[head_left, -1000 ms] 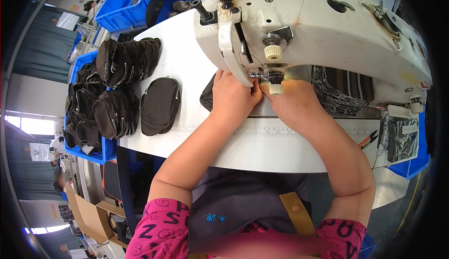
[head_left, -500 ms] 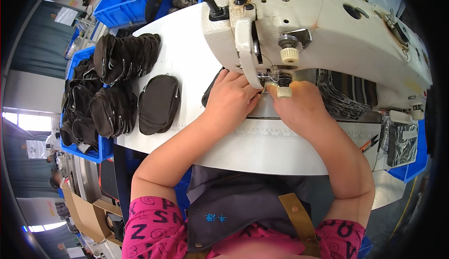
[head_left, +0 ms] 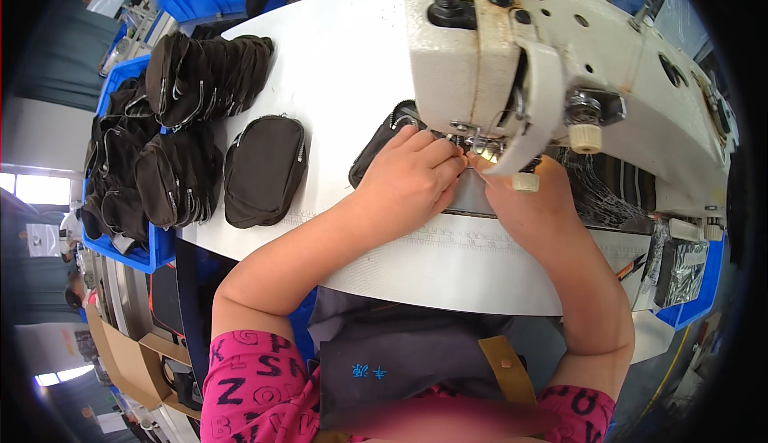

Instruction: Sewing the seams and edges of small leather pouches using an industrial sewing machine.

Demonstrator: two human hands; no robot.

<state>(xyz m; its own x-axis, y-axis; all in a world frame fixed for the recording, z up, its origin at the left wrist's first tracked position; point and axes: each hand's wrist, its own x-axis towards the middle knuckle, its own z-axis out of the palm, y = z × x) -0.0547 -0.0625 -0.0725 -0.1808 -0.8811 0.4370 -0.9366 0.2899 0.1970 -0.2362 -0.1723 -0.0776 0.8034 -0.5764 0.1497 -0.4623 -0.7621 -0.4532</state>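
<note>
A dark brown zippered pouch (head_left: 370, 153) lies partly beneath the head of a white sewing machine (head_left: 592, 43). My left hand (head_left: 412, 173) rests over the pouch's near right side, its fingers bent and its fingertips pinched together close to the needle area (head_left: 484, 149). Just right of the needle, my right hand (head_left: 532, 203) is closed, thumb and forefinger drawn together almost against the left fingertips. Whatever lies between these right fingers is hidden by the hand and machine parts. Another finished-looking brown pouch (head_left: 265, 171) lies flat on the white table, left of my left forearm.
Several brown pouches (head_left: 180, 175) are stacked in and over a blue bin (head_left: 160, 251) at the left. Dark strips with loose threads (head_left: 608, 187) lie right of my right hand. Orange-and-black snips (head_left: 630, 267) rest near the table's right edge. A plastic-wrapped packet (head_left: 682, 273) sits beyond.
The viewpoint has shifted, so the machine head appears farther right. More of the pouch and its zipper shows beside my left hand. Both hands stay close together at the needle.
</note>
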